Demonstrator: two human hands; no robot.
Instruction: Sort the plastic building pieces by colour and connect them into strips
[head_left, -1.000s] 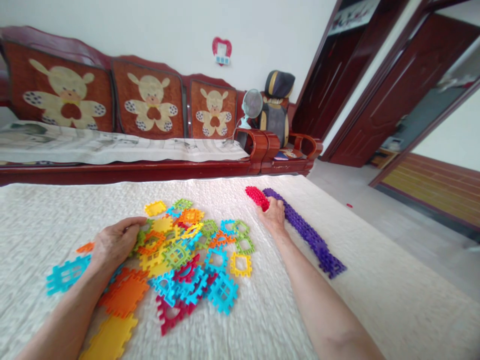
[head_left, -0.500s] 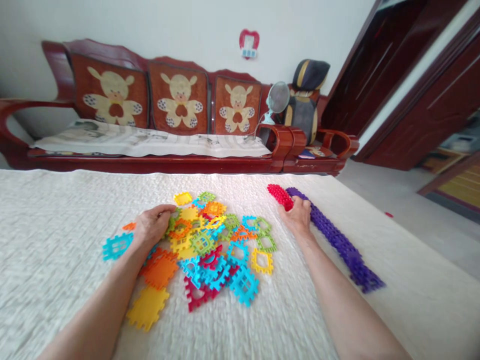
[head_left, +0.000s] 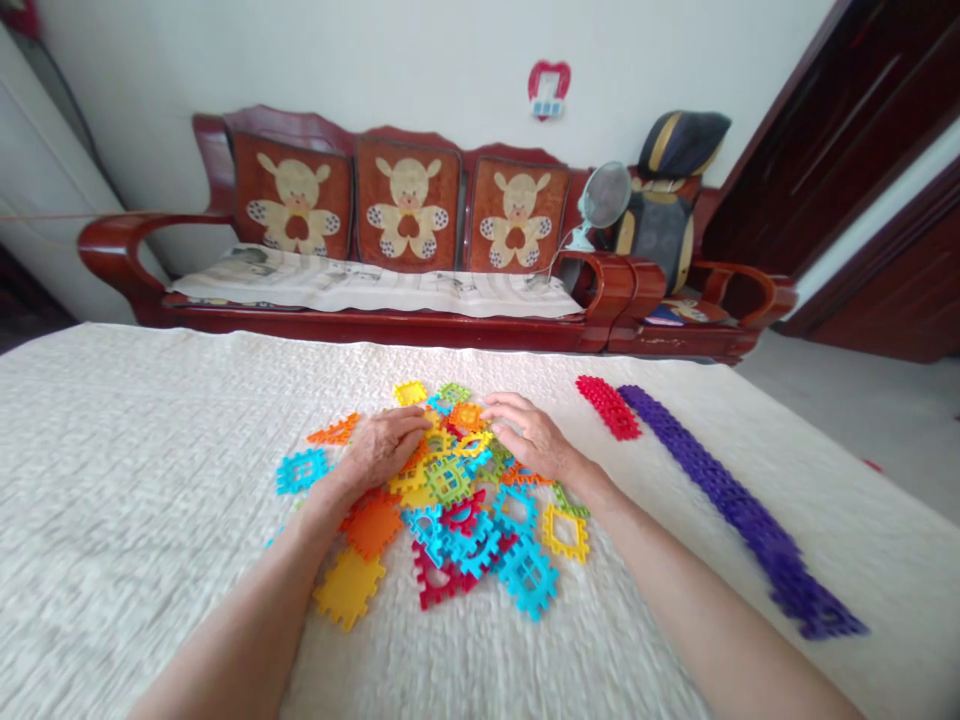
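Note:
A pile of toothed plastic building tiles (head_left: 450, 480) in yellow, orange, green, blue and red lies on the white cloth. My left hand (head_left: 384, 445) rests over the pile's left side, fingers stretched across orange and yellow tiles; nothing is visibly gripped. From the right, my right hand (head_left: 531, 437) hovers over or touches the pile, its fingers apart and holding nothing I can see. Near its fingertips is an orange tile (head_left: 466, 415). Beyond that hand, to the right, a stack of red tiles (head_left: 609, 407) lies next to a long row of purple tiles (head_left: 720, 490).
The quilted white cloth (head_left: 187, 450) covers the table. A blue window tile (head_left: 301, 470) and an orange triangular tile (head_left: 335, 430) lie left of the pile. Behind the table stand a wooden sofa (head_left: 375, 328) with bear cushions and a small fan (head_left: 606, 195).
My right hand has left the red stack and moved left to the pile. My left hand has shifted slightly over the tiles. The view has turned left.

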